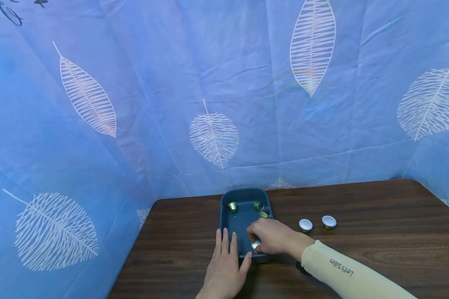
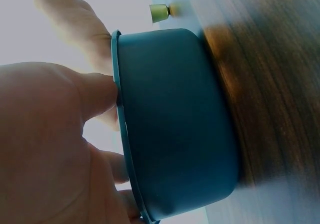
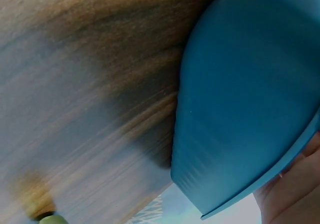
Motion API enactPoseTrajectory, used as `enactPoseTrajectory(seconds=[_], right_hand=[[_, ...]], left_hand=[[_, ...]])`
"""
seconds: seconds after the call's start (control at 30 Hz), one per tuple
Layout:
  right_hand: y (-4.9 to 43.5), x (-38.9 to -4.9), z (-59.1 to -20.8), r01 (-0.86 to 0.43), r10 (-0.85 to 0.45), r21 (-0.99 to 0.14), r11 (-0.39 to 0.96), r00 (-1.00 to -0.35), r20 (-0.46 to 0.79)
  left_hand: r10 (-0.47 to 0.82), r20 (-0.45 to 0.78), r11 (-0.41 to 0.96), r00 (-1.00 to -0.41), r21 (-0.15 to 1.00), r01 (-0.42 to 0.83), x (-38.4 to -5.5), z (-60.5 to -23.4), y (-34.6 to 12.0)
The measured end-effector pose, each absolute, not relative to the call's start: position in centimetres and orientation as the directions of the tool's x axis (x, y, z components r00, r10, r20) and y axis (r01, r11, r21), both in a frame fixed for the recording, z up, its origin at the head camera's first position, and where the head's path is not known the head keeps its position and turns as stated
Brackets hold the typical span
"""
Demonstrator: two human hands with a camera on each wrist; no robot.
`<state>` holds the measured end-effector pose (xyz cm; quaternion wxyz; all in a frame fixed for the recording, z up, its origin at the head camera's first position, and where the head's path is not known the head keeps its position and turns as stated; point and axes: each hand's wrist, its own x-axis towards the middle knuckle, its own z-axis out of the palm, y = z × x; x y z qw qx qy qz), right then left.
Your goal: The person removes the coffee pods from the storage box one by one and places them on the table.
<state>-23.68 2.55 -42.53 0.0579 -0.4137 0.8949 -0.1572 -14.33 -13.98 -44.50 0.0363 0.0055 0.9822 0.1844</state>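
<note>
A dark teal rectangular bin (image 1: 243, 227) stands on the table with several coffee capsules inside. One gold-green capsule (image 1: 233, 207) lies at its far left, and others (image 1: 259, 206) gather along the right wall. My right hand (image 1: 273, 236) reaches over the near right part of the bin and pinches a capsule with a silver lid (image 1: 255, 244). At the near left corner is my left hand (image 1: 223, 265), its fingers straight. In the left wrist view, the left thumb (image 2: 100, 94) touches the rim of the bin (image 2: 175, 119).
To the right of the bin, two capsules stand on the brown wooden table (image 1: 378, 232), silver lids up: a nearer one (image 1: 305, 225) and a farther one (image 1: 329, 221). A blue cloth (image 1: 164, 124) with white leaf prints hangs behind and at both sides.
</note>
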Motion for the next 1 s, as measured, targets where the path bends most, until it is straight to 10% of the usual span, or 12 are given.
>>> enactPoseTrajectory(seconds=[1.0], right_hand=[[3.47,-24.13,-42.07,-0.701,-0.701,-0.37,0.609,-0.695,0.163]], left_hand=[[0.022,-0.083,0.937,-0.996,0.35,-0.009,-14.42,-44.24,-13.79]])
